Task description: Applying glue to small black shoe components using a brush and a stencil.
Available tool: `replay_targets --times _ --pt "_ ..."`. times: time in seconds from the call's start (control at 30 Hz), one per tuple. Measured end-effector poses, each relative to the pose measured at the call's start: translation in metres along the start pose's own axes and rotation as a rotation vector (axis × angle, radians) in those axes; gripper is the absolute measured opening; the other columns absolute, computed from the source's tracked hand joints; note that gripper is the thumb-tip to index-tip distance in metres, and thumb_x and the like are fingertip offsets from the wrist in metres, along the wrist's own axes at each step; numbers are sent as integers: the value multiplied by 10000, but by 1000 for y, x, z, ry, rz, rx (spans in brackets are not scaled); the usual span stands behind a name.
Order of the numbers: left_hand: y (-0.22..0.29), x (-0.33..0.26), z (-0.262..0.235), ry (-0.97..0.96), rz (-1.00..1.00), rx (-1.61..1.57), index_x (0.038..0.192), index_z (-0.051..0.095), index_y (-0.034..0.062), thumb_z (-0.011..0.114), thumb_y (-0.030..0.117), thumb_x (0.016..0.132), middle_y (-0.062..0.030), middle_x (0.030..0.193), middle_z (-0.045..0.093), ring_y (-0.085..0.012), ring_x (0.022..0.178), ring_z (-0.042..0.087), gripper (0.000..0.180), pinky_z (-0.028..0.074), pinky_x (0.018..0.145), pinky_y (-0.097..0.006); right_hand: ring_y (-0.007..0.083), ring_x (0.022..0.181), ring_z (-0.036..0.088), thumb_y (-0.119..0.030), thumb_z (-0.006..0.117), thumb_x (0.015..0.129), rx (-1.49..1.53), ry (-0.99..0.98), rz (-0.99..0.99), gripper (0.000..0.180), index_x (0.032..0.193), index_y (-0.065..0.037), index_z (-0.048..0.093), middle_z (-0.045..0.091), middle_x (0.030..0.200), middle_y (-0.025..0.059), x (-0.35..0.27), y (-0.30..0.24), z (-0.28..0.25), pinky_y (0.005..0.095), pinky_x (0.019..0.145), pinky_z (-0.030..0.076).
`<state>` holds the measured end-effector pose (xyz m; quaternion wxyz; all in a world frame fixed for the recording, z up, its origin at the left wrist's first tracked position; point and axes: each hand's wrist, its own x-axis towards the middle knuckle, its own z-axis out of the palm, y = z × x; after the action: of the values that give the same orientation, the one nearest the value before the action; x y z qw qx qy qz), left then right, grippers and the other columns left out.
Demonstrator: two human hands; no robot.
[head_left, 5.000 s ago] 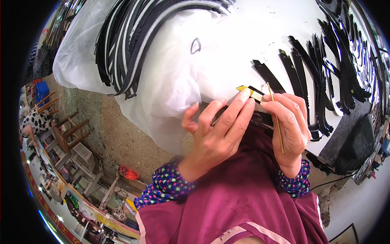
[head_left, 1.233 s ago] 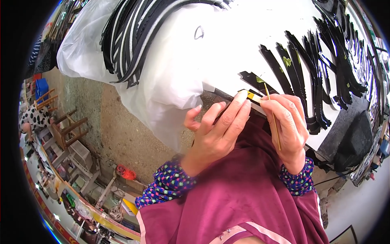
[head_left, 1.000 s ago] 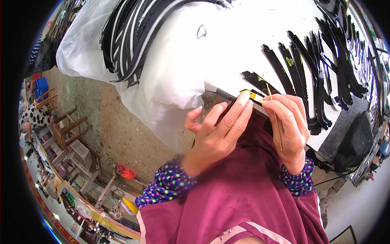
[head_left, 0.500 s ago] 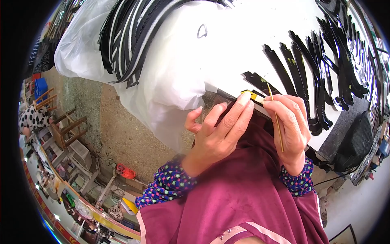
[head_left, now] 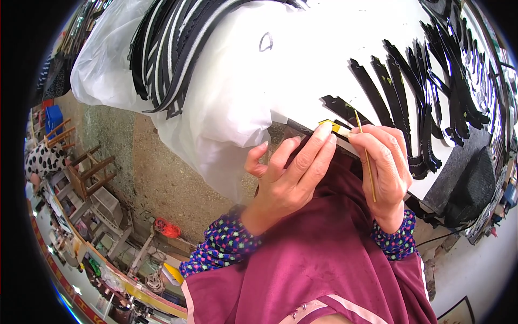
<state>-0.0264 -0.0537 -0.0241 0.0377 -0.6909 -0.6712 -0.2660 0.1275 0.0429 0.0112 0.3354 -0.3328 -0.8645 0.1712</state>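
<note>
At the near edge of the white table, my left hand (head_left: 294, 170) is closed, its index and middle fingertips pressed on a small yellow-and-black piece (head_left: 335, 127). Its thumb is hidden. My right hand (head_left: 384, 159) grips a thin brass-coloured stick (head_left: 370, 173) that slants upward between its fingers. The right thumb and index finger meet at the other end of the yellow piece. Just beyond the fingertips lies a black strap-like strip (head_left: 345, 109), and the stick's upper tip is near it. The strip's near end passes behind my right hand.
Several black strips (head_left: 372, 92) fan out on the white table (head_left: 313, 59) at right. A bundle of black-and-white strips (head_left: 172, 59) lies on white plastic sheeting (head_left: 226, 124) at left. A black mesh bag (head_left: 472, 183) is at far right. A wooden stool (head_left: 91, 173) stands on the floor.
Both hands hold nearly the same pose, with the yellow piece and the stick in place. The striped bundle and the sheeting appear shifted very slightly to the left.
</note>
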Motion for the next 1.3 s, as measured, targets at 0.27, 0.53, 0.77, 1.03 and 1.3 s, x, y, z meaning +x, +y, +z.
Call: replay_targets --times 0.27,0.53,0.77,1.03,1.3 --pt "0 0 0 7 5 -9 1222 710 215 724 227 890 89 1301 667 -133 1080 505 333 226 1077 -389 313 836 647 98 713 704 -2 1 12 337 1034 38 685 668 955 164 -1 0 1 366 700 539" --pt "0 0 1 -6 11 -11 1223 705 204 731 217 882 78 1307 664 -137 1075 505 342 228 1075 -391 312 840 647 101 715 711 2 -5 19 333 1036 38 685 670 960 160 0 -1 0 366 702 540" --pt "1 -2 7 38 -28 7 1206 698 260 651 187 893 128 1336 636 -110 1057 503 325 251 1040 -423 317 863 651 97 706 725 20 1 20 320 1038 33 688 674 966 158 -3 -1 -1 369 724 545" --pt "1 -3 14 67 -38 -20 1234 670 276 658 187 904 130 1337 631 -104 1030 484 342 255 1042 -422 322 874 657 57 702 723 46 17 -15 311 1032 30 710 699 1004 165 -11 4 -3 377 735 549" --pt "3 -4 14 28 -20 63 1313 645 353 655 169 867 130 1381 558 -116 1039 470 482 254 1029 -435 311 857 653 60 704 721 44 32 -26 314 1032 18 715 701 1003 154 -11 6 -1 363 723 546"
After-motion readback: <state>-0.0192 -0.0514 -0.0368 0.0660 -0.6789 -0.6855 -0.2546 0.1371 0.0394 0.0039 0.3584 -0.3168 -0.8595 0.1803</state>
